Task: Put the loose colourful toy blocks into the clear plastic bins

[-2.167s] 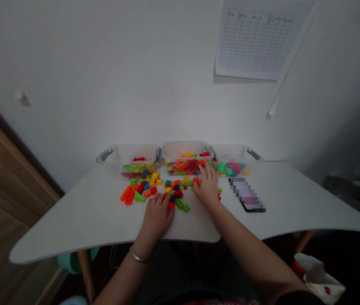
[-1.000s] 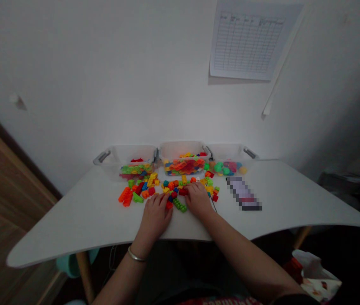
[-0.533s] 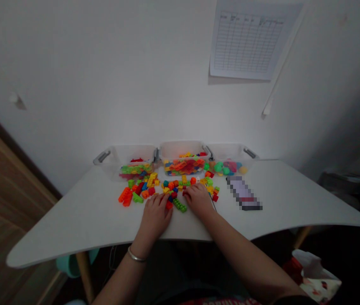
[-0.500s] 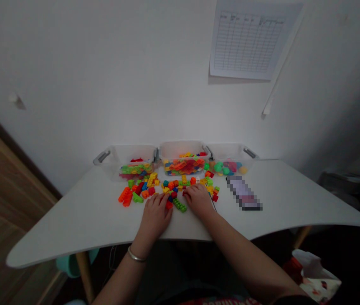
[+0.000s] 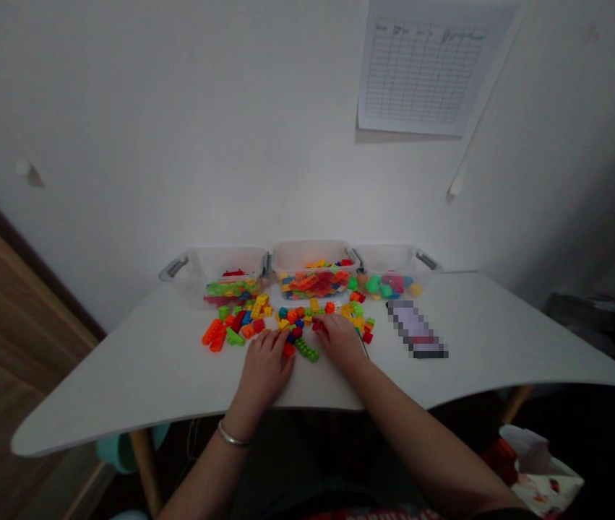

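Note:
My left hand point(image 5: 267, 361) is curled round a small joined group of building bricks, with an orange-red brick point(image 5: 289, 349) at the thumb and a dark red brick point(image 5: 297, 333) on its far side. A long green brick point(image 5: 307, 350) stands out from this group toward my right hand. Between the fingertips of my right hand point(image 5: 342, 342) is a red brick point(image 5: 318, 326), partly covered by the fingers. Loose bricks in several colours, among them an orange one point(image 5: 214, 335) and a yellow one point(image 5: 257, 306), lie beyond and to the left of my hands.
Three clear plastic bins line the wall: the left bin point(image 5: 225, 258) and middle bin point(image 5: 315, 254) hold bricks, the right bin point(image 5: 394, 258) holds coloured balls. A pixelated phone point(image 5: 416, 329) lies right of my hands on the white table point(image 5: 502, 339).
My right hand's fingers have shifted slightly, and more of the red brick shows at their tips. My left hand stays where it was on the bricks.

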`<state>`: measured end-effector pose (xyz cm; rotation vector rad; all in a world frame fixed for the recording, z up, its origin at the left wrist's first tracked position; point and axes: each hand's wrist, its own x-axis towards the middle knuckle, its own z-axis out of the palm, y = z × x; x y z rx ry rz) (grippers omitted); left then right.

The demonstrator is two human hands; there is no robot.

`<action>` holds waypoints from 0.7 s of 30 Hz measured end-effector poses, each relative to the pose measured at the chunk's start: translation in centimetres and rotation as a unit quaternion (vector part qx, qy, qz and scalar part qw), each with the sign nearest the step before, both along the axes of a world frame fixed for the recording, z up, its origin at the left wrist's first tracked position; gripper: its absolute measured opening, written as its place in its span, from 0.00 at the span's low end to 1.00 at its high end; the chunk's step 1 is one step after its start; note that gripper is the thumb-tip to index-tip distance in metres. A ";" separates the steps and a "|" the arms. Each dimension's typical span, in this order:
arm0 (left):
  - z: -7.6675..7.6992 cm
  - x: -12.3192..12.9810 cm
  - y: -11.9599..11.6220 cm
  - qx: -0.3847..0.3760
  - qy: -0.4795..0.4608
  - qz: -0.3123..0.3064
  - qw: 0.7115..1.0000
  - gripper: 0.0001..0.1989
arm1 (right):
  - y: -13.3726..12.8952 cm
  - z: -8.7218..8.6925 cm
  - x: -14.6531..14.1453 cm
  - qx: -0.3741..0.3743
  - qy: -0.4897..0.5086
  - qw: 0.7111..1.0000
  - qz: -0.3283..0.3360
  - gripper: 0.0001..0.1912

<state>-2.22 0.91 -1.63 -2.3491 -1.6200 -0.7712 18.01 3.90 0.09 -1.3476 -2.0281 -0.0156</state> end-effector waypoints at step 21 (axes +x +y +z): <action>0.2 -0.1 0.1 -0.029 -0.005 -0.002 1.000 0.24 | 10.2 9.3 4.5 0.097 0.124 0.986 -0.056 0.18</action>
